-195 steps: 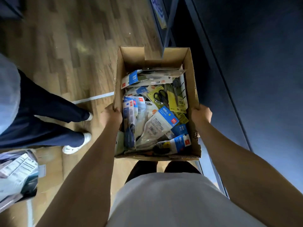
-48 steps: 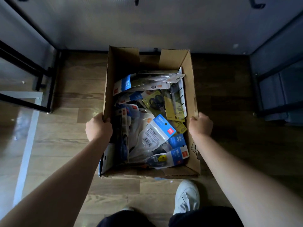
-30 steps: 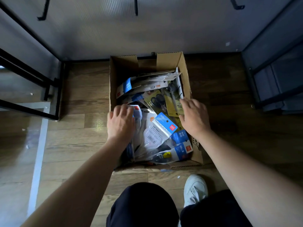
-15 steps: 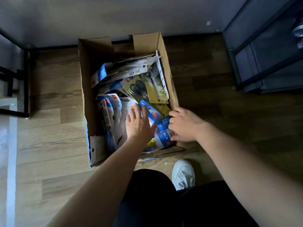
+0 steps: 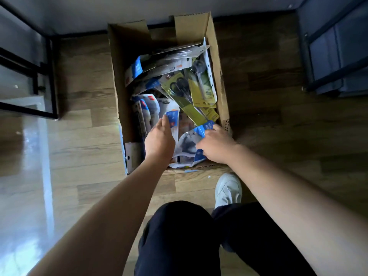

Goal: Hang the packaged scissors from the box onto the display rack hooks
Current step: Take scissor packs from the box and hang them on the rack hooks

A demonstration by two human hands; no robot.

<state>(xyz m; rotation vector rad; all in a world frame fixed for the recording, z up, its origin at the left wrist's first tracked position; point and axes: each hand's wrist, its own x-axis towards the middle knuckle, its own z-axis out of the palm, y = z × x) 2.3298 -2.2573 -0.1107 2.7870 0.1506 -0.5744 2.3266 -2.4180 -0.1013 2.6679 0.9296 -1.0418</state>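
cardboard box (image 5: pixel 221 62) on wooden floor (image 5: pixel 83 152), full of packaged scissors (image 5: pixel 180 90) | left hand (image 5: pixel 159 139) grip: pinching blue-topped pack (image 5: pixel 172 119) | right hand (image 5: pixel 216 146) grip: curled round blue-edged pack (image 5: pixel 194 136) at box's near end

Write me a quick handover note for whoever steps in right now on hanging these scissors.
Left hand: fingers on a blue-topped scissors pack in the cardboard box; firm grip unclear.
Right hand: gripping a blue-and-clear pack at the box's near end.
The box sits on the floor, full of packs.
Done: nothing hung that shows.
Left: lift packs out, hang each on the hooks, which are out of view.
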